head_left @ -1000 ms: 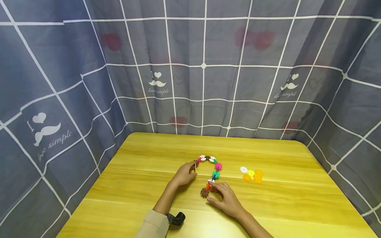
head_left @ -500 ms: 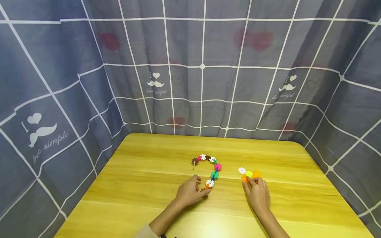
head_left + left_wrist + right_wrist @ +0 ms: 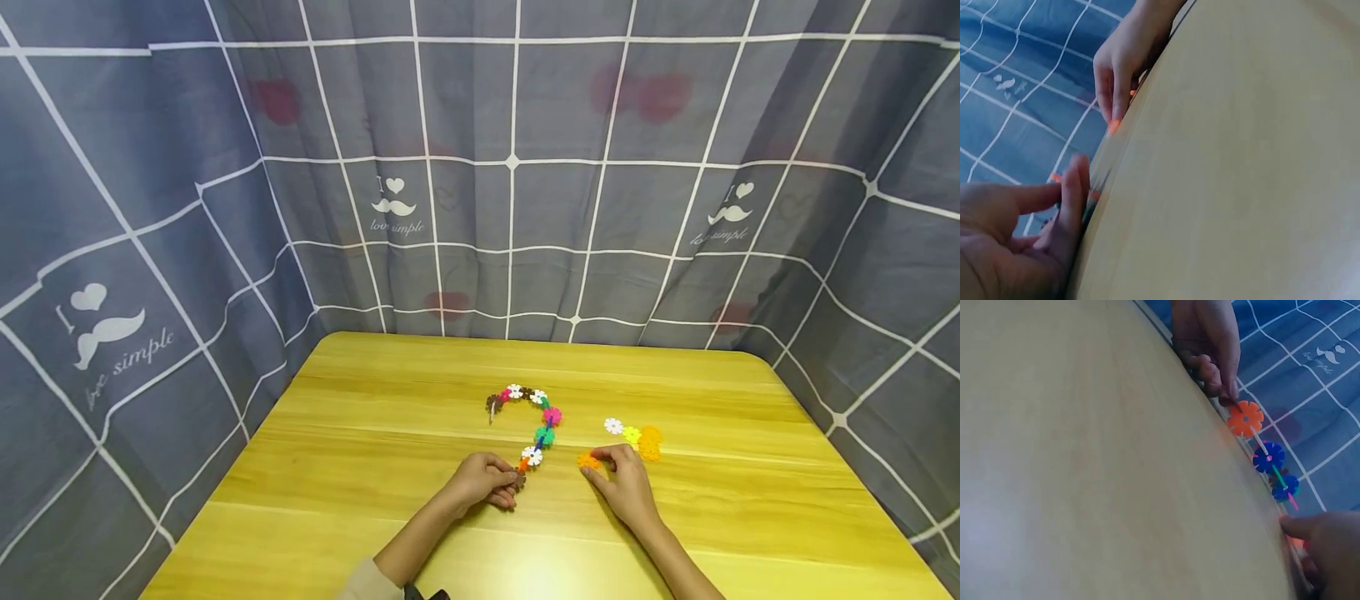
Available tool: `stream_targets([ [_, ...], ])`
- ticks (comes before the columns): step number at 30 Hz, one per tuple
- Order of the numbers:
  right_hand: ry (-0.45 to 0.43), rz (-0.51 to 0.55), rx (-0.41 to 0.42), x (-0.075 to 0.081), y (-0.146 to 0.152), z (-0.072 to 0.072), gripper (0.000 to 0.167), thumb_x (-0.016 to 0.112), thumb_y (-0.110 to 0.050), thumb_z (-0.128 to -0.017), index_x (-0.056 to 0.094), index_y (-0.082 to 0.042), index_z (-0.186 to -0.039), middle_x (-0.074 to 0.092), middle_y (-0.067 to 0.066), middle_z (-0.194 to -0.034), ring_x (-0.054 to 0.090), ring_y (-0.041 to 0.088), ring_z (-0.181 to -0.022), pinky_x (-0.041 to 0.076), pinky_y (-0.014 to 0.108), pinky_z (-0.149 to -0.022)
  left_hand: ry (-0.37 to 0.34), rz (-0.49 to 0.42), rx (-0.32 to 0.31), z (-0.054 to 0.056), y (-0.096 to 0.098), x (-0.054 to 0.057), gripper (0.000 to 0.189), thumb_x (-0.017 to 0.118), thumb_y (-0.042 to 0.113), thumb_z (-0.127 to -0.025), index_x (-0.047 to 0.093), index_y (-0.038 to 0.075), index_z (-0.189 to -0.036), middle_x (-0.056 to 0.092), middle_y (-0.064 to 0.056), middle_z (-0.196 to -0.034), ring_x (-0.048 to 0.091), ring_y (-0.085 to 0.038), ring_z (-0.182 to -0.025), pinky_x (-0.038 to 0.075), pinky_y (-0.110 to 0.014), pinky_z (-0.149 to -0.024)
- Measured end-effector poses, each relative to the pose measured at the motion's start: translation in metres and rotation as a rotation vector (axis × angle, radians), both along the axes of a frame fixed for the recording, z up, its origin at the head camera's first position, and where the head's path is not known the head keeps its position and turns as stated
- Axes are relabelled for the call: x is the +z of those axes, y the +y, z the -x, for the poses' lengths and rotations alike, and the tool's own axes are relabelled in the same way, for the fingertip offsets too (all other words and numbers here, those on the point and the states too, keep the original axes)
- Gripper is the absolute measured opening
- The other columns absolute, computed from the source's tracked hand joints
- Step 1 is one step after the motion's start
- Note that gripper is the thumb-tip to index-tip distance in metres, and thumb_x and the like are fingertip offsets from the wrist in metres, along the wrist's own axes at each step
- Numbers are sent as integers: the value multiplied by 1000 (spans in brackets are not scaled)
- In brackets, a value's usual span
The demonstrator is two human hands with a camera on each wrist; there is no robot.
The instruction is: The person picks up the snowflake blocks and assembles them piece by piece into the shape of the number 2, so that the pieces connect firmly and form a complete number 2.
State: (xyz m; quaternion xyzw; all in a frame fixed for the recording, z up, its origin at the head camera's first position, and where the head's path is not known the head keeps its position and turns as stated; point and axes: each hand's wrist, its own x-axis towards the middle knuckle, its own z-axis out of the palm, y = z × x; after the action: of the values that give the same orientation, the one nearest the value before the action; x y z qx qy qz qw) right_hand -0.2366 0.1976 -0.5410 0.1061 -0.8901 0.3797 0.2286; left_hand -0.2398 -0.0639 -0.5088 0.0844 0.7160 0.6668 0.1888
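Observation:
A curved chain of colourful plastic snowflake discs (image 3: 545,436) lies mid-table, bending like a hook. At its near end my left hand (image 3: 480,483) pinches a brown disc (image 3: 521,480) between thumb and fingers. In the right wrist view, the chain's orange disc (image 3: 1245,419) shows beside that grip, with blue discs (image 3: 1269,457) beyond it. Off to the right, my right hand (image 3: 626,487) pinches a loose orange snowflake disc (image 3: 588,461) by its edge, apart from the chain. The left wrist view shows this orange disc (image 3: 1113,127) at the right fingertips.
Right of the chain lie a white disc (image 3: 613,426), a yellow disc (image 3: 632,435) and several orange discs (image 3: 650,443). The wooden table (image 3: 360,392) is bordered behind and at both sides by a grey checked curtain (image 3: 472,208).
My left hand left the chain's far-left end for its near brown disc. My right hand left the chain, reached the loose pieces and brought an orange disc leftward.

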Motion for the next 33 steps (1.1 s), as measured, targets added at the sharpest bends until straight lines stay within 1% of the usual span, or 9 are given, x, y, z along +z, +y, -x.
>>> stream_targets([
  [2,-46,112,72,0,-4,-1,25,77,-11,-74,64,-5,-95,59,-1,-84,52,10,-70,45,23,-61,-64,-59,-21,3,-1,-1,17,55,6,-92,54,-9,-100,63,-14,-74,64,-17,-57,54,-25,-55],
  [4,-68,230,161,-1,-14,-2,24,74,-9,-76,64,-7,-98,63,-2,-80,57,9,-69,48,22,-60,-94,-102,-38,5,-4,-1,18,52,7,-94,52,-9,-102,63,-12,-75,63,-13,-57,52,-21,-54],
  [6,-78,332,249,-1,-27,-6,21,71,-5,-78,65,-5,-99,67,1,-80,62,12,-68,52,23,-60,-112,-136,-54,7,-6,-1,17,51,8,-94,49,-7,-102,62,-11,-74,61,-11,-56,51,-19,-52],
  [9,-96,430,341,5,-49,-11,17,66,-1,-81,66,0,-98,68,10,-82,66,23,-69,54,30,-61,-102,-164,-78,7,-7,-1,16,50,9,-95,48,-5,-102,60,-8,-72,58,-9,-54,49,-18,-50],
  [13,-148,519,378,22,-71,-19,12,63,6,-83,64,7,-94,66,20,-81,65,35,-70,54,37,-62,-76,-176,-98,9,-5,-4,12,49,8,-95,47,-3,-100,58,-6,-68,54,-7,-51,47,-17,-48],
  [16,-170,536,367,32,-78,-23,11,62,8,-82,64,8,-93,66,21,-81,64,37,-70,54,38,-62,-71,-182,-99,10,-4,-5,11,48,8,-95,46,-2,-100,57,-5,-67,53,-7,-50,46,-17,-47],
  [20,-164,520,369,36,-81,-23,10,62,10,-82,64,9,-92,66,21,-82,64,38,-71,54,38,-62,-51,-189,-103,10,-3,-6,13,48,6,-95,44,-4,-102,57,-5,-66,52,-6,-49,45,-16,-46],
  [29,-81,472,478,33,-81,-20,7,62,15,-79,62,11,-84,65,23,-82,64,40,-71,54,39,-63,-47,-191,-96,8,-3,-6,8,48,3,-94,45,-4,-98,56,-5,-64,50,-6,-48,42,-16,-44],
  [33,-64,451,516,33,-80,-17,6,61,15,-79,62,12,-84,65,24,-82,64,40,-72,54,40,-64,-49,-188,-91,9,-3,-6,6,48,2,-94,45,-3,-97,56,-5,-65,49,-6,-48,41,-15,-44],
])
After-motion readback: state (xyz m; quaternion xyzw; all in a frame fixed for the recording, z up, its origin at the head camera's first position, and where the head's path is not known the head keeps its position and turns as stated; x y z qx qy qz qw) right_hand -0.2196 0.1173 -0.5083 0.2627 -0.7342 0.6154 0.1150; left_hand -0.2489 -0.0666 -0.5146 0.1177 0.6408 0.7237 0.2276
